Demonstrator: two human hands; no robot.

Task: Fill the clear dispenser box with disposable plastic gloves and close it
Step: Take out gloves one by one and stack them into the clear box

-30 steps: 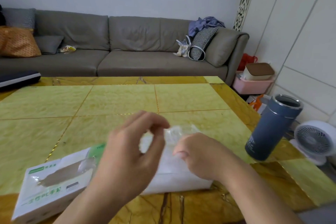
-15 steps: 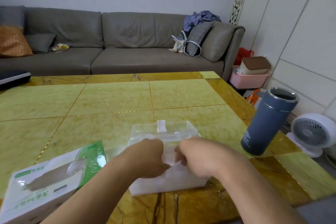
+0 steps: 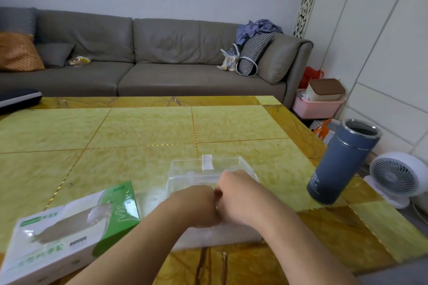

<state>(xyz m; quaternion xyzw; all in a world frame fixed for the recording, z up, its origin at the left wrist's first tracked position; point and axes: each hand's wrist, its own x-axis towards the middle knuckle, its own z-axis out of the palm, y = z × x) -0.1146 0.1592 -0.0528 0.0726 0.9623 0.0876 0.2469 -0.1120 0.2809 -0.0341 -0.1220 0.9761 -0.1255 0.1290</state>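
The clear dispenser box [image 3: 209, 170] stands on the yellow-green tiled table [image 3: 139, 132], near its front edge. Both my hands are down in the box's open top, knuckles touching. My left hand [image 3: 196, 206] and my right hand [image 3: 238, 194] have their fingers curled under onto the whitish wad of plastic gloves [image 3: 222, 235] that fills the near part of the box. The fingertips are hidden behind the backs of my hands. A small clear tab [image 3: 206, 162] stands at the box's far rim.
A green and white glove carton [image 3: 69, 227] lies left of the box, close to my left forearm. An open blue flask [image 3: 342, 162] stands to the right near the table's edge. A white fan [image 3: 393, 176] sits on the floor beyond; a grey sofa [image 3: 162, 53] behind.
My left hand, raised and pinching above the box a second ago, has come down into it. Both hands now sit knuckle to knuckle, slightly deeper than half a second ago.
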